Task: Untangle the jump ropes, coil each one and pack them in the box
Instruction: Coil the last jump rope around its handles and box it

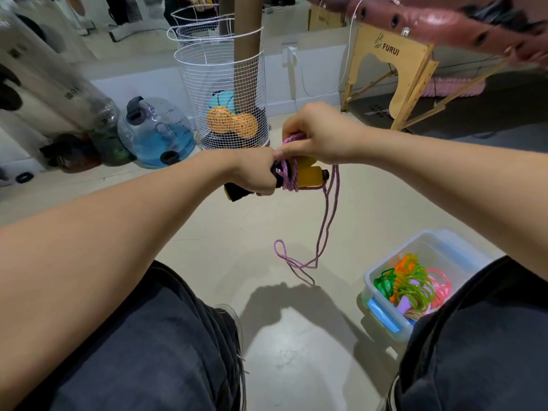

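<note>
Our left hand (255,176) gripped the handles (308,176), lying left to right. Our right hand (314,134) pinched the pink rope (329,221) just above them; its loose end hung down, left of the box (382,295).

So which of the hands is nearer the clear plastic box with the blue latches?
Right. The right hand pinches the pink rope above and left of the clear plastic box; the left hand, gripping the black-and-yellow handles, sits farther left.
</note>
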